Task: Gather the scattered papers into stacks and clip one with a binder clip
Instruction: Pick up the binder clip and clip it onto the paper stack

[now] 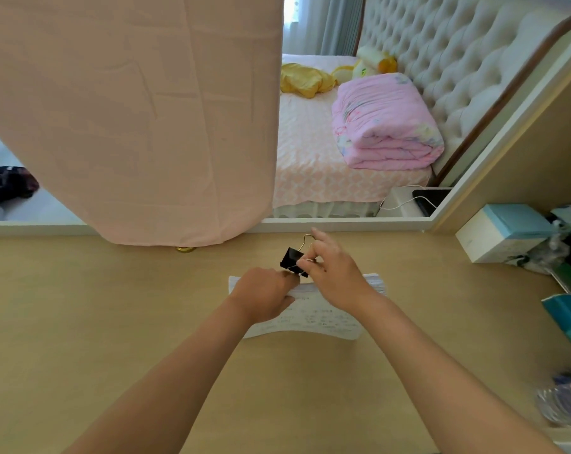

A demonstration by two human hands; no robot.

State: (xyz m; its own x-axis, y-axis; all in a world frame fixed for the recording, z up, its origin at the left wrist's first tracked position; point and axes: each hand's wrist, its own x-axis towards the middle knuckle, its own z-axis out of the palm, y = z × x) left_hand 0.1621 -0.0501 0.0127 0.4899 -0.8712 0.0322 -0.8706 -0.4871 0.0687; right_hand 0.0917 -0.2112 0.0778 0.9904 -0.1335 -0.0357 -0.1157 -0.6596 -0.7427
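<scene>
Paper stack (pixel 323 319), pink cloth (pixel 130 119) behind

Paper stack (pixel 317 317), top sheet: faint handwritten lines, too blurred to read. No other legible text anywhere.

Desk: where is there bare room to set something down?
The widest bare patch of the desk lies left of the left hand, below the hanging pink cloth. A smaller one lies between the paper stack and the white box on the right. The middle is busy: right hand, binder clip, stack. The right edge is crowded: that box, a teal pack, bags.
</scene>
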